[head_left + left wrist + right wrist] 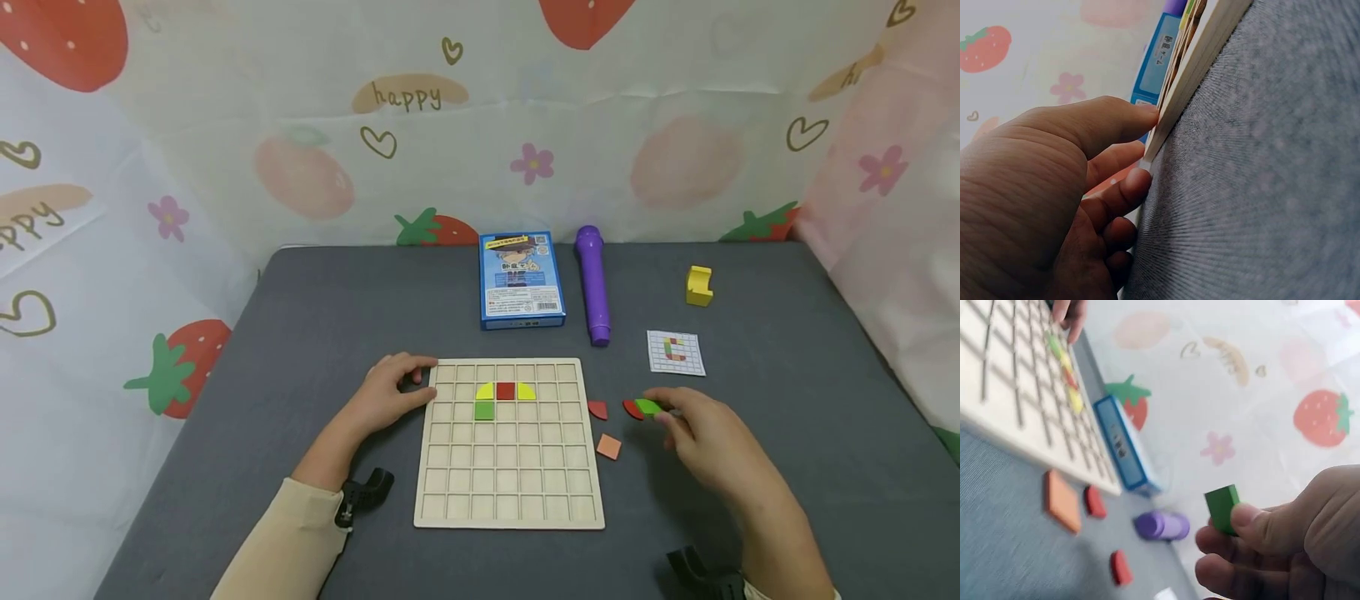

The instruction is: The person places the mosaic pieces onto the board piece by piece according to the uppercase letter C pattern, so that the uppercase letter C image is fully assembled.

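Head view: printed cloth [480, 171] backs a grey tabletop [360, 304].

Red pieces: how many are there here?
3: a red square on the board, a red piece by its right edge, another red piece farther right, near the right hand. Any under that hand would be hidden.

- Left arm in beige cloth sleeve [281, 546], entering lower left, slanting forward and inward; skin bare past the cuff.
- Bare left-hand grip [382, 396]: thumb [1107, 122] and index finger reach out, tips apart; remaining fingers bend in toward the palm.
- Bare right forearm [780, 529] comes in lower right, angled forward and leftward; sliver of sleeve at bottom edge.
- Bare right-hand grip [712, 437]: thumb [1269, 529] and fingertips pinched, lower fingers folded beneath.
- Two grips well apart; left slightly farther forward.
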Demonstrator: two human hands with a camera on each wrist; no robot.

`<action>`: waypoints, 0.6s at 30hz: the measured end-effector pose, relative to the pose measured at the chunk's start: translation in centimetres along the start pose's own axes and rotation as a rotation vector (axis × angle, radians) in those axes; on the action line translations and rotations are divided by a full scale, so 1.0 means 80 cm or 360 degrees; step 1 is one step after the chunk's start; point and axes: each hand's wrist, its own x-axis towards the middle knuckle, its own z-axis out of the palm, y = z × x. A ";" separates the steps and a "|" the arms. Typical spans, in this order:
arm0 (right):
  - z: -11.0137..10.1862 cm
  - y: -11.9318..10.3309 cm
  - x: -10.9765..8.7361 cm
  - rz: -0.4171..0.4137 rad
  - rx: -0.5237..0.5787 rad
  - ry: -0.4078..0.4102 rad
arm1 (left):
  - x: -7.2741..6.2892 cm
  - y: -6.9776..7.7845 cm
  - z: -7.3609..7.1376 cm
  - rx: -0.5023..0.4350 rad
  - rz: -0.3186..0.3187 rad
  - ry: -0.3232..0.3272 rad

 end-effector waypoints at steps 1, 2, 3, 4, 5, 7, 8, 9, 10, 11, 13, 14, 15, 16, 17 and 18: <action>-0.002 -0.005 0.003 -0.0024 0.0010 -0.0020 | 0.000 0.000 0.000 0.0002 0.0000 0.0000; -0.003 -0.010 0.005 -0.0047 0.0021 -0.0039 | 0.000 0.000 0.000 0.0003 0.0000 -0.0001; -0.005 -0.015 0.008 -0.0071 0.0030 -0.0055 | 0.000 0.000 0.000 0.0005 -0.0001 -0.0001; -0.005 -0.021 0.012 -0.0094 0.0040 -0.0072 | 0.000 0.000 -0.001 0.0006 -0.0003 -0.0001; -0.006 -0.026 0.016 -0.0118 0.0049 -0.0089 | 0.000 0.000 -0.001 0.0010 -0.0005 0.0000; -0.007 -0.037 0.023 -0.0153 0.0052 -0.0115 | 0.000 0.000 -0.002 0.0014 -0.0010 0.0001; -0.007 -0.042 0.026 -0.0165 0.0054 -0.0125 | 0.000 0.001 -0.002 0.0015 -0.0011 0.0001; -0.008 -0.048 0.029 -0.0165 0.0054 -0.0134 | -0.001 0.001 -0.002 0.0012 -0.0013 -0.0001; -0.008 -0.053 0.032 -0.0168 0.0053 -0.0144 | -0.001 0.001 -0.002 0.0012 -0.0013 -0.0003; -0.009 -0.058 0.035 -0.0172 0.0051 -0.0148 | -0.001 0.001 -0.002 0.0010 -0.0010 -0.0004; -0.009 -0.068 0.040 -0.0175 0.0058 -0.0149 | 0.000 0.000 -0.001 0.0011 -0.0001 -0.0007; -0.008 -0.073 0.042 -0.0182 0.0058 -0.0142 | 0.000 0.000 -0.001 0.0011 0.0003 -0.0008; -0.007 -0.078 0.044 -0.0185 0.0054 -0.0133 | -0.001 0.000 -0.001 0.0010 0.0005 -0.0008; -0.006 -0.083 0.046 -0.0201 0.0056 -0.0125 | -0.001 -0.001 -0.001 0.0012 0.0006 -0.0005; -0.004 -0.087 0.049 -0.0216 0.0054 -0.0113 | -0.001 -0.001 -0.001 0.0014 0.0008 -0.0002; -0.002 -0.092 0.051 -0.0230 0.0055 -0.0107 | -0.001 -0.001 -0.001 0.0016 0.0006 0.0001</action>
